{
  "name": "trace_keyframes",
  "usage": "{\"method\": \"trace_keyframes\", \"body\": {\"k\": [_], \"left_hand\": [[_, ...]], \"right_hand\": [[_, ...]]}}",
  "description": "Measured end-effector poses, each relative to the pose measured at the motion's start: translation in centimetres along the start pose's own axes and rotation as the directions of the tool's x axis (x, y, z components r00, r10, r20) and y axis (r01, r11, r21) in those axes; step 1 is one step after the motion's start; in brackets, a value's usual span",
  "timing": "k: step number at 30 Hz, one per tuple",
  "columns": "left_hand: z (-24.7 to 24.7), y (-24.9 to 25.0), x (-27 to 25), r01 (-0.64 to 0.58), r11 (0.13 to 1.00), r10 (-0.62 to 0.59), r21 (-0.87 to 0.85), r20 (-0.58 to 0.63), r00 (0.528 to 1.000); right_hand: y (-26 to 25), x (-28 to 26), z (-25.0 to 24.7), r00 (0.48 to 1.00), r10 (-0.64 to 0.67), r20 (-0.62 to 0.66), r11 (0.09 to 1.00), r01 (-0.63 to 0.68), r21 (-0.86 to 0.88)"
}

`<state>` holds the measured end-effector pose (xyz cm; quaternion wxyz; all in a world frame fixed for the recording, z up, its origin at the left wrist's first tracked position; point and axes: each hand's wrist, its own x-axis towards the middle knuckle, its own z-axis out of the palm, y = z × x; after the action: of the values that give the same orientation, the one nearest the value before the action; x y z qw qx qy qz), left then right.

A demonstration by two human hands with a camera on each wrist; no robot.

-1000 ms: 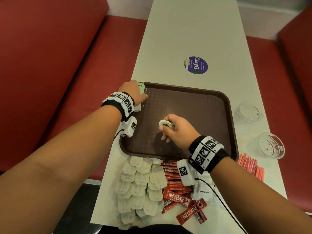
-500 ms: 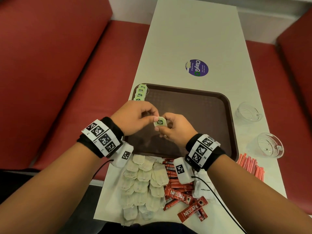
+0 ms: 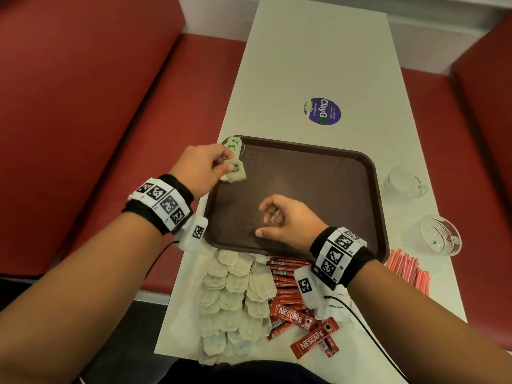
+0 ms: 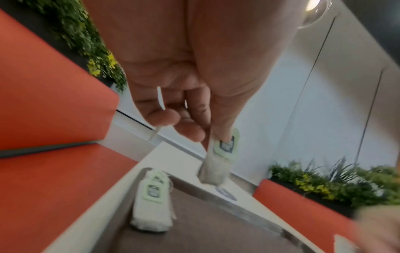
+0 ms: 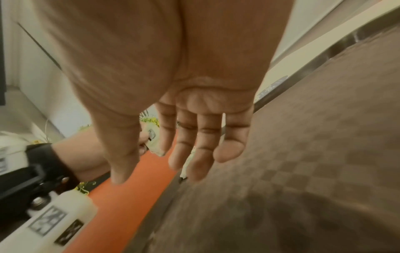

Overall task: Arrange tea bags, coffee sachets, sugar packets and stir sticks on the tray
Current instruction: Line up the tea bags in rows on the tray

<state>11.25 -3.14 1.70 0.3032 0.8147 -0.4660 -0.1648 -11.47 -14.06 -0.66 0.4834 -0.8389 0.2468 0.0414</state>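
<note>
My left hand [image 3: 225, 166] pinches a tea bag [image 3: 235, 174] with a green tag by its top, just above the near end of the row of tea bags [image 3: 234, 144] in the far left corner of the brown tray [image 3: 346, 189]. In the left wrist view the held tea bag [image 4: 216, 164] hangs from the left hand [image 4: 207, 135] above the laid tea bags [image 4: 153, 196]. My right hand [image 3: 270, 217] hovers over the middle of the tray with relaxed fingers and holds nothing; the right wrist view shows the right hand [image 5: 179, 162] empty.
A pile of tea bags [image 3: 230, 295], red coffee sachets [image 3: 291, 317] and white sugar packets [image 3: 335, 306] lie on the table near me. Orange stir sticks [image 3: 407, 270] lie at the right. Two glass cups [image 3: 404, 184] [image 3: 439, 235] stand right of the tray.
My right hand passed its tea bag to my left hand and let go. The left hand has carried it back toward the tray's far left corner.
</note>
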Motion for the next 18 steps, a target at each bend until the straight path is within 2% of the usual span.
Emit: {"method": "trace_keyframes", "body": {"k": [2, 4, 7, 12, 16, 18], "left_hand": [[-0.1, -1.3, 1.2, 0.073, 0.991, -0.078, 0.113, 0.042, 0.996], [0.3, -2.4, 2.2, 0.127, 0.968, -0.16, 0.217, 0.141, 0.977], [1.4, -3.7, 3.6, 0.129, 0.937, -0.209, 0.324, 0.229, 0.951], [2.6, -3.8, 5.4, 0.186, 0.939, -0.236, 0.288, 0.149, 0.96], [3.0, -4.0, 6.3, 0.238, 0.911, -0.295, 0.338, 0.13, 0.947], [3.2, -3.6, 6.6, 0.255, 0.892, -0.306, 0.374, 0.082, 0.949]], "right_hand": [[0.2, -0.7, -0.1, 0.994, 0.031, 0.102, 0.997, -0.024, -0.068], [0.4, -1.6, -0.1, 0.983, 0.038, 0.18, 0.989, -0.012, -0.146], [0.4, -2.9, 0.2, 0.959, 0.042, 0.279, 0.965, 0.033, -0.259], [0.3, -4.6, 0.8, 0.94, 0.083, 0.332, 0.905, 0.068, -0.421], [0.7, -5.4, 1.6, 0.929, 0.072, 0.362, 0.866, 0.121, -0.485], [0.9, -5.7, 2.1, 0.927, 0.064, 0.369, 0.842, 0.148, -0.518]]}}
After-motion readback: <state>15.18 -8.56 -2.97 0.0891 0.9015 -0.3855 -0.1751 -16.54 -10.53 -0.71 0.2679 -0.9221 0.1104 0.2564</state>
